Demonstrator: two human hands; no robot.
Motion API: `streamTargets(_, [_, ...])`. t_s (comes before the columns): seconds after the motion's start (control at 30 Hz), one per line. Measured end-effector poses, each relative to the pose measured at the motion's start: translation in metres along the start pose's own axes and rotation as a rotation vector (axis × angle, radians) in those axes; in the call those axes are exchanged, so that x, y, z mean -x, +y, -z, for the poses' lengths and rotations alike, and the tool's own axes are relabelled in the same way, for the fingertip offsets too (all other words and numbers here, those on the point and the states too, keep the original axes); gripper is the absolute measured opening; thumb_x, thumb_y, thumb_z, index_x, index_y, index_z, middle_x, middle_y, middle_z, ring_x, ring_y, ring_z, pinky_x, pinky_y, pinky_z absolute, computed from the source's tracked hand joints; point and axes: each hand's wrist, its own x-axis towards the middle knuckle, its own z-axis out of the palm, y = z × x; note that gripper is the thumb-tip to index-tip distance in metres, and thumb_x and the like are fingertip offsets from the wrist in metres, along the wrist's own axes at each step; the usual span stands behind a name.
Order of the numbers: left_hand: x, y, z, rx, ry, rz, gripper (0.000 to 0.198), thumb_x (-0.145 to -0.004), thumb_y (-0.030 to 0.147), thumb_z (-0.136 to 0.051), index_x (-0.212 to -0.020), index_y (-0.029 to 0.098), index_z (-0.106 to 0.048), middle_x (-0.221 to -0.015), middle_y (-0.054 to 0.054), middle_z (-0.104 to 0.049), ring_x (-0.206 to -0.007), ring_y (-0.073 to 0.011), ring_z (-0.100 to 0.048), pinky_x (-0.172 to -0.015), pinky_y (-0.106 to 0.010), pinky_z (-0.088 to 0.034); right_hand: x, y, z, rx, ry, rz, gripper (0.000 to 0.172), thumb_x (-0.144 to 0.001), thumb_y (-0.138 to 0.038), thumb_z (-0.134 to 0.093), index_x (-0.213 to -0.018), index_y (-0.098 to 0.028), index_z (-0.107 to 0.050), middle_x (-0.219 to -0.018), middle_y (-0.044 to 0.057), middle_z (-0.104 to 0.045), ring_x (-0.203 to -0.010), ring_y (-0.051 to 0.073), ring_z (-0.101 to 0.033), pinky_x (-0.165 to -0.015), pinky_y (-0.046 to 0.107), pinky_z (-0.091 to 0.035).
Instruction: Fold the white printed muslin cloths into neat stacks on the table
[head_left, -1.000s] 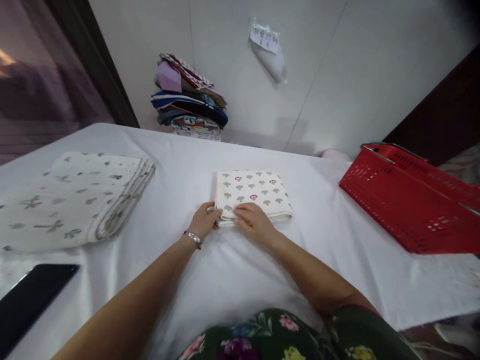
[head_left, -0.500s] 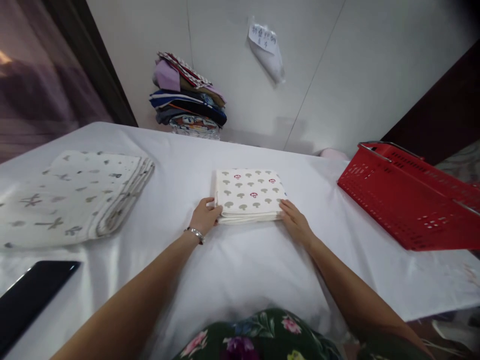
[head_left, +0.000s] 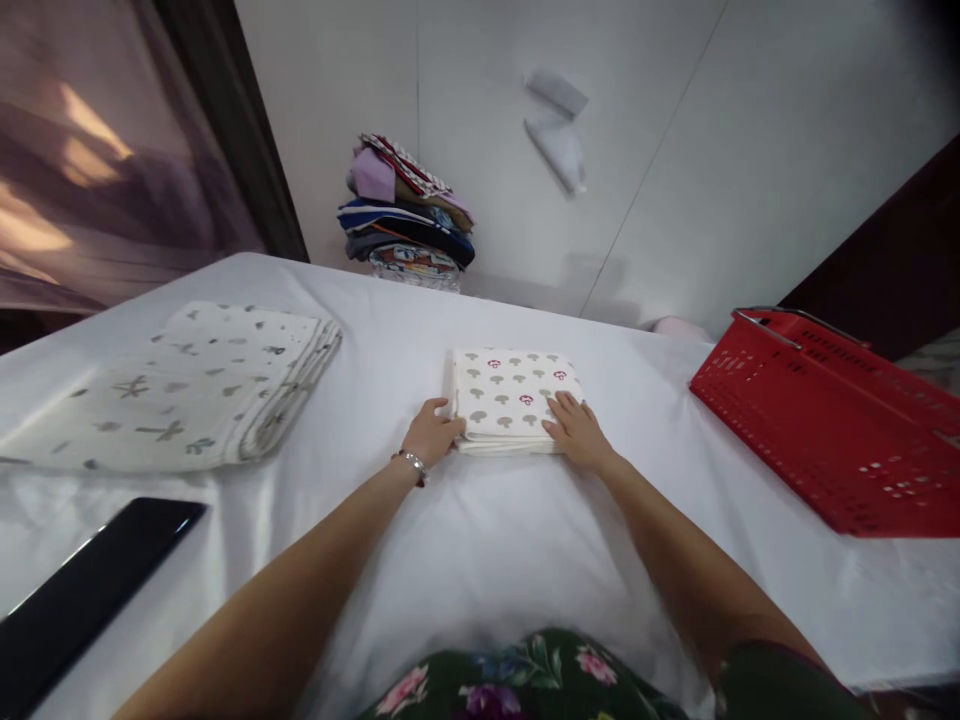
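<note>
Head view, centre of the frame: a compact folded white cloth printed with grey and red mushrooms [head_left: 510, 380] lies flat on the white-draped tabletop [head_left: 397, 325]; its layers are stacked along the near edge; the left hand [head_left: 431, 436] is half curled at the near left corner, thumb and index finger apart; whether it grips the layers I cannot tell; the right hand [head_left: 579, 432] is open, fingers spread over the near right corner, gripping nothing.

Judging by the neat rectangle, the folding of this piece looks done or nearly so; whether any smoothing is left, the frame does not show; at middle left, a larger white cloth with sparse grey motifs [head_left: 217, 385] lies folded in a broader shape, touched by neither hand; at right stands a red perforated plastic basket [head_left: 825, 425], well apart from both hands.
</note>
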Motion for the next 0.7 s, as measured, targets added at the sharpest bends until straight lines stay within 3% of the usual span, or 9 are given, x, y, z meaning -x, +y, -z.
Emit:
streamTargets(0.13, [-0.003, -0.001, 0.0, -0.019, -0.011, -0.007, 0.06, -0.067, 0.027, -0.061, -0.121, 0.016, -0.04, -0.075, -0.003, -0.064, -0.046, -0.0089, -0.052, -0.043, -0.019, -0.044, -0.013, -0.007, 0.007, 0.067, -0.122, -0.028, 0.046, -0.087, -0.046, -0.037, -0.127, -0.024, -0.045, -0.141, 0.01, -0.035, -0.133, 0.026, -0.021, -0.104, 0.054, -0.018])
streamTargets(0.27, [-0.003, 0.0, 0.0, -0.057, -0.015, 0.018, 0.06, -0.068, 0.027, -0.06, -0.123, 0.016, -0.039, -0.081, -0.004, -0.066, -0.049, -0.0083, -0.054, -0.045, -0.017, -0.045, -0.041, -0.042, 0.016, 0.081, -0.127, 0.026, 0.057, -0.088, -0.054, -0.031, -0.135, -0.022, -0.035, -0.147, 0.01, -0.02, -0.136, 0.024, -0.009, -0.107, 0.049, -0.011])
streamTargets(0.37, [-0.002, 0.002, 0.0, -0.048, -0.023, 0.037, 0.059, -0.069, 0.025, -0.058, -0.123, 0.016, -0.038, -0.08, -0.004, -0.066, -0.049, -0.0076, -0.053, -0.046, -0.016, -0.045, -0.064, -0.061, 0.009, 0.081, -0.114, 0.118, 0.061, -0.088, -0.057, -0.028, -0.139, -0.024, -0.026, -0.15, 0.006, -0.011, -0.137, 0.022, -0.002, -0.108, 0.046, -0.007])
streamTargets(0.57, [-0.008, -0.005, -0.003, -0.05, -0.055, 0.008, 0.055, -0.07, 0.025, -0.057, -0.121, 0.014, -0.039, -0.08, -0.004, -0.064, -0.047, -0.0078, -0.052, -0.042, -0.018, -0.044, -0.083, -0.042, -0.02, 0.179, -0.244, -0.05, 0.062, -0.088, -0.057, -0.024, -0.14, -0.024, -0.024, -0.15, 0.004, -0.01, -0.137, 0.023, -0.004, -0.107, 0.05, -0.005])
streamTargets(0.7, [-0.011, -0.008, -0.003, -0.044, -0.045, 0.007, 0.054, -0.069, 0.026, -0.057, -0.119, 0.016, -0.04, -0.079, -0.003, -0.064, -0.046, -0.0076, -0.052, -0.043, -0.019, -0.045, -0.091, -0.032, -0.017, 0.147, -0.286, -0.057, 0.061, -0.088, -0.057, -0.022, -0.139, -0.025, -0.026, -0.15, 0.005, -0.011, -0.137, 0.024, -0.006, -0.106, 0.052, -0.008])
